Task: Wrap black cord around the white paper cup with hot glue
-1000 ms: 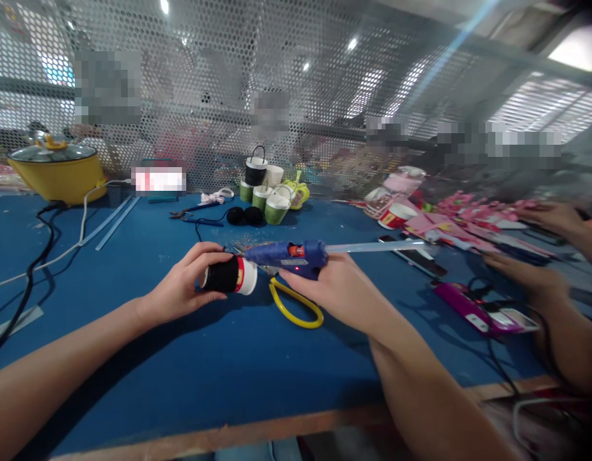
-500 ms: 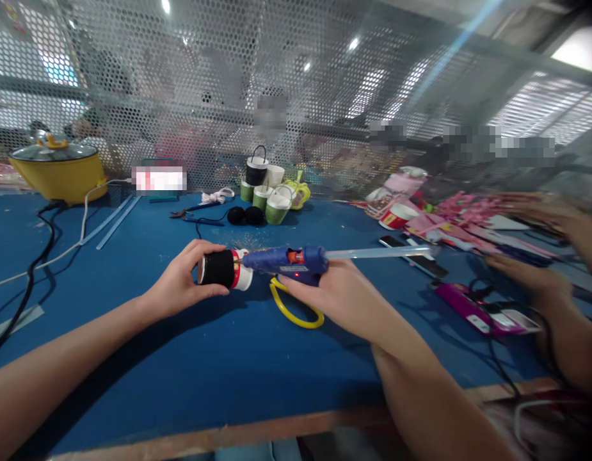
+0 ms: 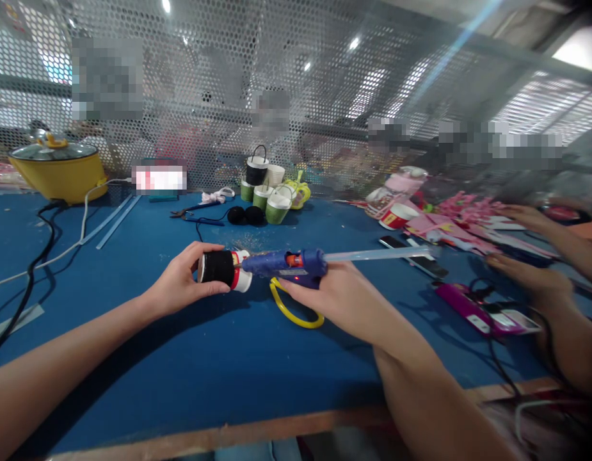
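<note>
A small paper cup (image 3: 217, 267), wrapped in black cord with a red and white band left bare, lies sideways in my left hand (image 3: 183, 275). Thumb and fingers close round its black part. My right hand (image 3: 344, 291) grips a blue hot glue gun (image 3: 286, 264) with a lit red light and a long clear glue stick (image 3: 377, 254) out of its back. The gun's nozzle is at the cup's red band; whether it touches, I cannot tell. Beneath the gun, the yellow handle (image 3: 296, 315) of what look like scissors shows, the rest hidden.
Behind stand several small cups (image 3: 278, 208), black yarn balls (image 3: 245, 216) and pliers (image 3: 194, 216). A yellow pot (image 3: 58, 173) is at left. To the right are a phone (image 3: 415, 257), a purple power strip (image 3: 468, 307), pink craft pieces (image 3: 468, 214) and another person's hands (image 3: 530, 275).
The cup and glue gun have hardly moved; the cup seems turned slightly in my left hand. At the right, the other person's far hand has shifted.
</note>
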Available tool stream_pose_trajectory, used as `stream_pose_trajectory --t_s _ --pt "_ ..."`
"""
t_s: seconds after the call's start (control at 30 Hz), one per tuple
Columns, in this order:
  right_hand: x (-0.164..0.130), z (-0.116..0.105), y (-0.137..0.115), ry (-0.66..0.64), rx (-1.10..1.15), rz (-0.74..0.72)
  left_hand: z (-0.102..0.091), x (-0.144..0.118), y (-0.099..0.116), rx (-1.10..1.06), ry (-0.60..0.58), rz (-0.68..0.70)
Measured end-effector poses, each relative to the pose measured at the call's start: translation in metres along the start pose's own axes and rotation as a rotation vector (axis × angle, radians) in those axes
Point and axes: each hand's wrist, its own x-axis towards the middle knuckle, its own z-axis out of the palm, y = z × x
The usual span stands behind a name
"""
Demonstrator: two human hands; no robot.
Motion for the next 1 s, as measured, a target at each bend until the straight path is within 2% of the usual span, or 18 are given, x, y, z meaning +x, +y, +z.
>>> stream_pose_trajectory --t_s 0.3,0.6,0.73,0.87,1.0 --pt "0.003 -0.002 -0.002 0.021 0.129 0.066 -0.003 0.000 0.007 0.143 0.017 0.246" --pt "0.007 0.004 0.006 0.055 0.097 0.045 -0.003 -0.004 0.011 0.303 -0.052 0.387" --pt "0.010 0.004 0.003 0.052 0.161 0.102 -0.003 -0.004 0.011 0.308 -0.064 0.402" --pt "0.018 0.006 0.013 0.038 0.298 0.322 -0.003 -0.003 0.011 0.288 -0.044 0.349" --pt "0.037 0.019 0.047 0.207 0.430 0.352 -0.001 -0.004 0.011 0.255 -0.046 0.309"
